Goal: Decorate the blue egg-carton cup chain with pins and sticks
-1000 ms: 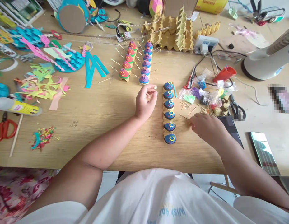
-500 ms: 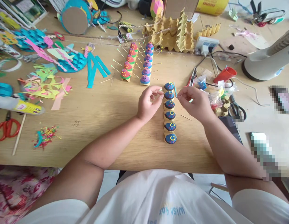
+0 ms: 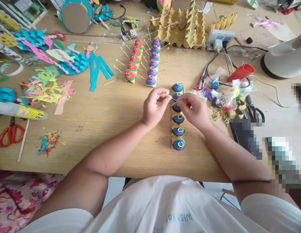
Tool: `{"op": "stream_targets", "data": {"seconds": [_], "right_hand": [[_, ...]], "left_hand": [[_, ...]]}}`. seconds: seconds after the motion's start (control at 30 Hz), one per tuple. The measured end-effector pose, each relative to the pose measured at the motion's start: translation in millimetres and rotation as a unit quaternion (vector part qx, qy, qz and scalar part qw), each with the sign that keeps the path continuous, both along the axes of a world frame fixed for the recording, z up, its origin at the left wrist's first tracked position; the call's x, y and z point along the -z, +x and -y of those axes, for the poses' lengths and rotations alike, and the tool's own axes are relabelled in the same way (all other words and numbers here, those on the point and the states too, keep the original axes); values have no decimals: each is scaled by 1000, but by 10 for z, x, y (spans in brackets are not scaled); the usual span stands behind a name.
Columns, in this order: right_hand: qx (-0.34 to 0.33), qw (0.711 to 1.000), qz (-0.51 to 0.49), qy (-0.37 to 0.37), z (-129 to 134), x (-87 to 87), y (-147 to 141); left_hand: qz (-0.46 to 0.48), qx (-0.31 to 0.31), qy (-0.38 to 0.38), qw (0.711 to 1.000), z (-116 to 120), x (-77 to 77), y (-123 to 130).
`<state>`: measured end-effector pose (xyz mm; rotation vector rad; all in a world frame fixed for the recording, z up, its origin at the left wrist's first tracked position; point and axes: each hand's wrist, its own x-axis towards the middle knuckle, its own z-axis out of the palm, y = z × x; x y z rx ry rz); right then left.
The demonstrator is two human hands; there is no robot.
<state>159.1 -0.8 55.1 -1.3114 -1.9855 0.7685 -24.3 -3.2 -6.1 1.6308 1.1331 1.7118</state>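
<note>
The right hand [image 3: 195, 108] has swung left from beside the row's right edge, and its fingertips are now close to those of the left hand [image 3: 154, 106], which has hardly moved. Both arms reach forward over the table [image 3: 145, 155], elbows bent, wrists turned inward. The hands meet above the far part of a row of blue-topped cups [image 3: 178, 119], the right hand partly covering it.

At the back, an egg carton [image 3: 176, 34] lies with its hollows up, twisted strands across it. To the right, small plastic bags [image 3: 220, 97] hold soft-looking lumps, blue, purple, red and yellow among them. Beyond them a red cup [image 3: 242, 72] lies tilted; its inside cannot be made out.

Thumb and finger of the right hand pinch a thin stick [image 3: 174, 99], pointing left. The left hand, fingers curled, grips a tiny pale green bit [image 3: 167, 93] at its fingertips.
</note>
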Motion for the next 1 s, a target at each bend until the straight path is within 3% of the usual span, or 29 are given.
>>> {"op": "stream_targets", "data": {"seconds": [0.2, 0.3, 0.4, 0.5, 0.57, 0.7, 0.9, 1.0], "right_hand": [[36, 999, -23, 23, -73, 49, 58], [109, 990, -56, 64, -212, 43, 172], [194, 967, -111, 123, -392, -39, 379], [283, 944, -132, 106, -550, -159, 656], [317, 939, -94, 94, -620, -213, 823], [325, 941, -23, 94, -661, -236, 945], [300, 933, -191, 57, -576, -285, 728], [294, 938, -183, 22, -499, -289, 592]], "left_hand": [[22, -49, -18, 998, -113, 112, -86], [15, -91, -28, 995, -189, 185, -169], [14, -93, -35, 995, -203, 213, -206], [9, -79, -34, 996, -174, 206, -200], [0, -76, -40, 996, -158, 197, -187], [-8, -74, -38, 996, -146, 178, -160], [-15, -91, -34, 995, -103, 116, -123], [-4, -76, -34, 996, -80, 84, -104]]}}
